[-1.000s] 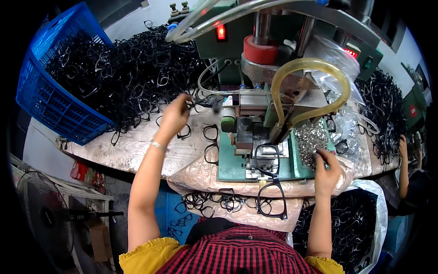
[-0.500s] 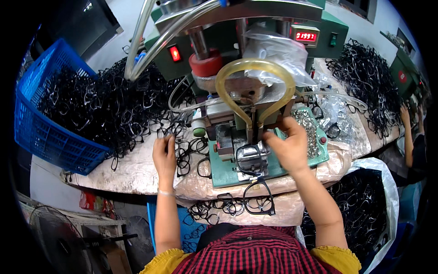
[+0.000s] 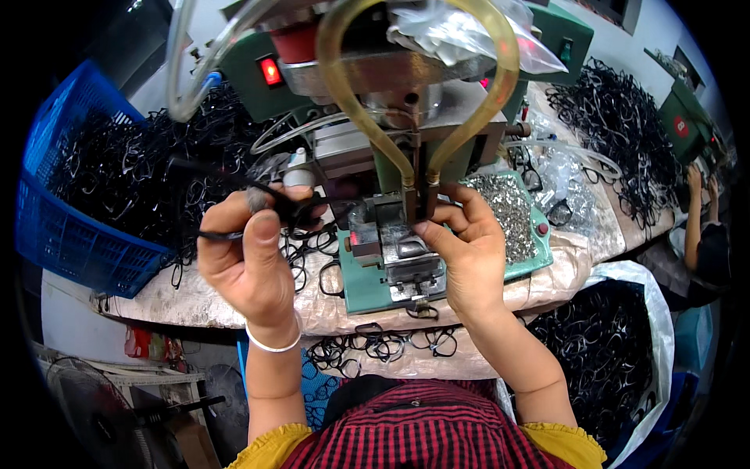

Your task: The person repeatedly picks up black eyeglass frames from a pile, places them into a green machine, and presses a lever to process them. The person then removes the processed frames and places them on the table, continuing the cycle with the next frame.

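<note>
Two hands are at work before me, at the middle of the frame. Left of centre, the left hand pinches a black plastic eyeglass frame between thumb and fingers; the frame is partly blurred, its slim dark arms sticking out toward the upper left. Right of centre, the right hand has its thumb and forefinger curved around the dark metal tips below the looped amber hose. From where I stand I cannot tell whether those fingers grip a tip, pinch something small or merely rest there.

The right thumb sits just above the silver metal fixture in the centre, beneath the heavy machine head, so my chief worry is a pinched finger, should the head come down while the hand is there. On the left, a protruding arm of the eyeglasses could snag the white-and-grey round knob close behind, and a loose pinch would let them twist or drop. Right of centre, the green tray of tiny silvery metal pieces lies near the right hand; a careless swing of the wrist could scatter them. An arm could also catch among the tangled black spectacle frames at upper left.
</note>
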`<state>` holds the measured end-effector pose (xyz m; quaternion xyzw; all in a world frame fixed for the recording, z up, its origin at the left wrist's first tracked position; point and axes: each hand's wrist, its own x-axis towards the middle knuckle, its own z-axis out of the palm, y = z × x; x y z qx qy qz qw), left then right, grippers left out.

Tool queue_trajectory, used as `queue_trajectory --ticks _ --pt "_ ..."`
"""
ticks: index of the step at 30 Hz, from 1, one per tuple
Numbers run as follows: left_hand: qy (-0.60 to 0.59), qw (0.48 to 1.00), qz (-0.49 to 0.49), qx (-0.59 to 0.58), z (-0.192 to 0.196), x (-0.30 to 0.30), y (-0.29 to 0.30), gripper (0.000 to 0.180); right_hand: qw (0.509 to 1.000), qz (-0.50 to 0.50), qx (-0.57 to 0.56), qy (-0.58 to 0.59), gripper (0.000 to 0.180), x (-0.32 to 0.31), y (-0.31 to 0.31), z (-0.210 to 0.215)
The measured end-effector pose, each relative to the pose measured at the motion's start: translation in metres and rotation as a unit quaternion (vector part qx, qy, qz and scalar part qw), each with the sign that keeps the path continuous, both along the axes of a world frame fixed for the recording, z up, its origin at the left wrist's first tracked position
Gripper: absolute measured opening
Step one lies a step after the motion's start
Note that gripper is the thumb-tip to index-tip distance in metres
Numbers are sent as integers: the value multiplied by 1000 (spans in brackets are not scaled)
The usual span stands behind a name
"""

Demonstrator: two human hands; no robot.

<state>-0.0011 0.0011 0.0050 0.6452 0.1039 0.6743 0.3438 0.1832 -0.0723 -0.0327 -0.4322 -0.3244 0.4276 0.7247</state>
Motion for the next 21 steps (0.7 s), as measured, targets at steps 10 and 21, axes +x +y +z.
queue_trajectory --ticks 10,21 --pt "20 999 45 10 7 11 -9 10 996 11 43 -76 53 4 4 -7" --pt "-36 999 21 -10 -21 -1 -27 14 990 -79 103 -60 51 1 7 -39"
